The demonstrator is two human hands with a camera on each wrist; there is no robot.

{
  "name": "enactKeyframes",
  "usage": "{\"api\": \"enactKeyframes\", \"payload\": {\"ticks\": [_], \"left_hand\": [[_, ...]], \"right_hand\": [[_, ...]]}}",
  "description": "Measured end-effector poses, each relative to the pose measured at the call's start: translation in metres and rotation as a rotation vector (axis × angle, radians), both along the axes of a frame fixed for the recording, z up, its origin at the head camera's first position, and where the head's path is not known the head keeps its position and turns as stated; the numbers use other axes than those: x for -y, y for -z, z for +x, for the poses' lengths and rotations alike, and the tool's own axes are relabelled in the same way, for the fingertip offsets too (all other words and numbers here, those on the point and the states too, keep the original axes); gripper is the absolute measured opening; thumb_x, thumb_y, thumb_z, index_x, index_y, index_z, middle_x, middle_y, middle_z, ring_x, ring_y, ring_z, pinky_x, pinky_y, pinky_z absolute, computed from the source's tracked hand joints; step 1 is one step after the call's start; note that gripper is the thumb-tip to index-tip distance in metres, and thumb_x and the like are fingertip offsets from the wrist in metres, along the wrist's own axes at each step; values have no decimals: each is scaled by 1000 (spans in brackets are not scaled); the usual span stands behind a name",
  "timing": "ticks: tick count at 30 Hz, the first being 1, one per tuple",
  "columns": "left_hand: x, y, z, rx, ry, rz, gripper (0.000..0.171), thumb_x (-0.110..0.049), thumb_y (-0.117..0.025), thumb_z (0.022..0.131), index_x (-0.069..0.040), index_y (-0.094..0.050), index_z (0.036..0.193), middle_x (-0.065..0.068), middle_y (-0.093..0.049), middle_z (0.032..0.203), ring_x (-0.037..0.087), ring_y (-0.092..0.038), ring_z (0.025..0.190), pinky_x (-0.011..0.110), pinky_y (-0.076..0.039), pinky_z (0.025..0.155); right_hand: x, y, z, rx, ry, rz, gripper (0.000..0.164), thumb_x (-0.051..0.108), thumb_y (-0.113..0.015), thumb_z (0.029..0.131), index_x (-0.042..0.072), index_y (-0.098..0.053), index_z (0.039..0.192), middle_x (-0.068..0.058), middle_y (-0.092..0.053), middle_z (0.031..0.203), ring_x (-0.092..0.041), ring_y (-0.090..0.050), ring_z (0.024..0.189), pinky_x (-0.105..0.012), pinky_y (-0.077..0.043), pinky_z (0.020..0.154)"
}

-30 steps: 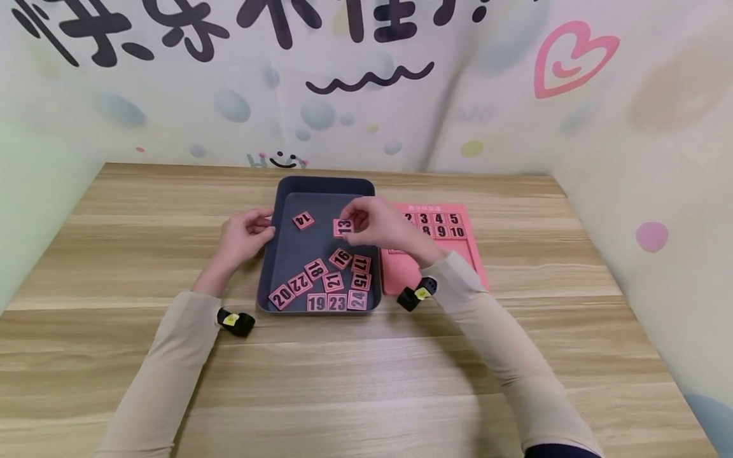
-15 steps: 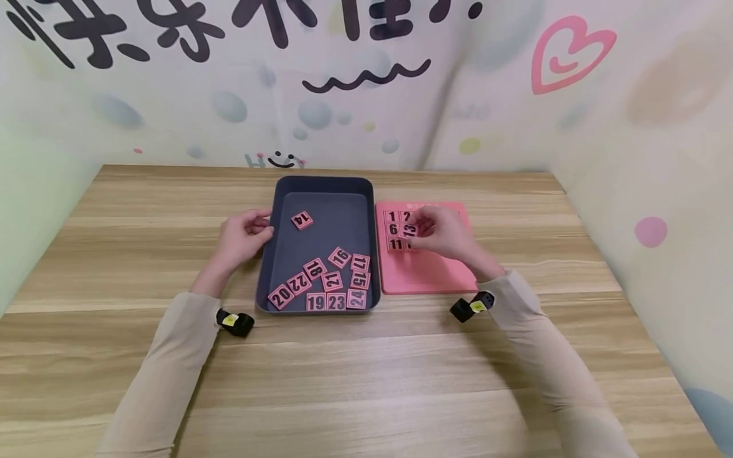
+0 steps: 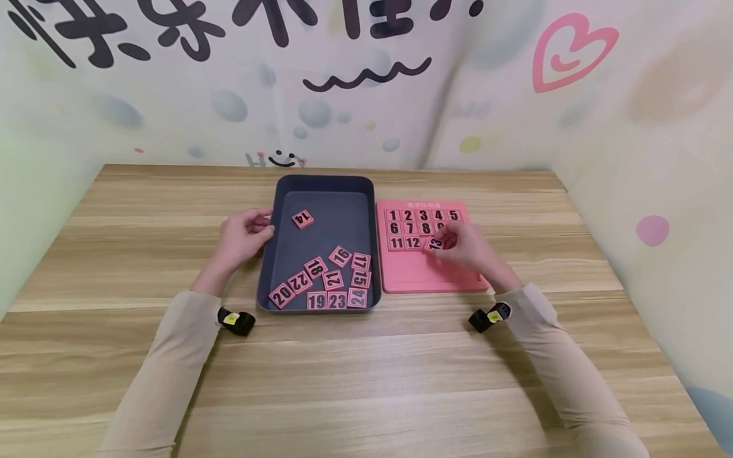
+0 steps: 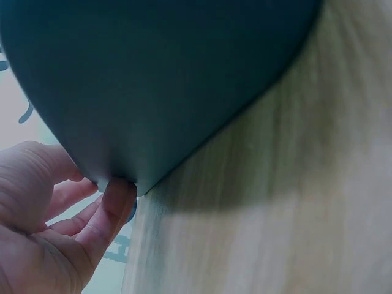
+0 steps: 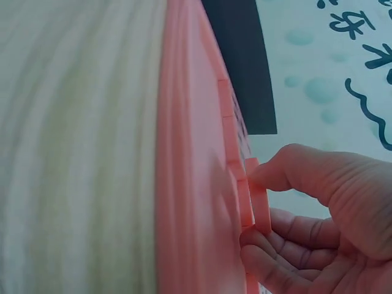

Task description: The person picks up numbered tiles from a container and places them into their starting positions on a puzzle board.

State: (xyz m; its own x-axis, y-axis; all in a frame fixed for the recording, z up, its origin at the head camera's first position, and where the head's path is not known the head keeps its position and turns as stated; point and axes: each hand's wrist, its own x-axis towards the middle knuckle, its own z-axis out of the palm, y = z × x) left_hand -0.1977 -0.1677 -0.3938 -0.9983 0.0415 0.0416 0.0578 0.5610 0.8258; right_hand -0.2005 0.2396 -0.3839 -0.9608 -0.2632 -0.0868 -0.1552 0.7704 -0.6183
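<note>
In the head view, my right hand (image 3: 466,245) pinches a pink number tile marked 13 (image 3: 434,244) between thumb and fingers. The tile is tilted, just right of tile 12 (image 3: 412,242) on the pink board (image 3: 424,273). In the right wrist view, the tile (image 5: 260,199) shows edge-on beside the row of tiles (image 5: 244,202). My left hand (image 3: 243,235) holds the left rim of the dark tray (image 3: 277,210); in the left wrist view its thumb (image 4: 116,202) lies against the tray's wall (image 4: 147,122).
Inside the tray, tile 14 (image 3: 302,219) lies alone near the top, with several tiles, such as 21 (image 3: 332,280), in the lower part. Numbered rows fill the board's upper part. The wooden table (image 3: 355,381) meets a decorated wall (image 3: 343,127) behind.
My right hand has carried tile 13 from the tray rightward to the board, then down to the row beside tile 12. The left hand stays at the tray's rim.
</note>
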Motion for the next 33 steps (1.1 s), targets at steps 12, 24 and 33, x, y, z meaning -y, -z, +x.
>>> {"api": "enactKeyframes", "payload": {"ticks": [12,24,33], "left_hand": [[0,2,0,-20,3,9,37,0,-56,89,8,-53,126,28,-61,108,33,-60,93,7,-43,67],[-1,1,0,-26,5,15,37,1,-56,89,9,-54,124,29,-60,107,35,-60,93,9,-46,69],[-2,0,0,-26,3,18,36,1,-57,89,9,-54,124,29,-61,107,35,-60,94,10,-46,70]], "right_hand": [[3,4,-1,-41,29,66,28,13,-77,76,-5,-60,89,-17,-64,83,-27,-61,77,-36,-53,72],[4,-3,-4,22,6,140,16,7,-76,75,-3,-67,83,-14,-67,81,-25,-60,75,-38,-51,73],[5,-4,-8,31,29,144,16,10,-76,77,-3,-69,83,-14,-68,80,-23,-60,74,-37,-51,71]]}}
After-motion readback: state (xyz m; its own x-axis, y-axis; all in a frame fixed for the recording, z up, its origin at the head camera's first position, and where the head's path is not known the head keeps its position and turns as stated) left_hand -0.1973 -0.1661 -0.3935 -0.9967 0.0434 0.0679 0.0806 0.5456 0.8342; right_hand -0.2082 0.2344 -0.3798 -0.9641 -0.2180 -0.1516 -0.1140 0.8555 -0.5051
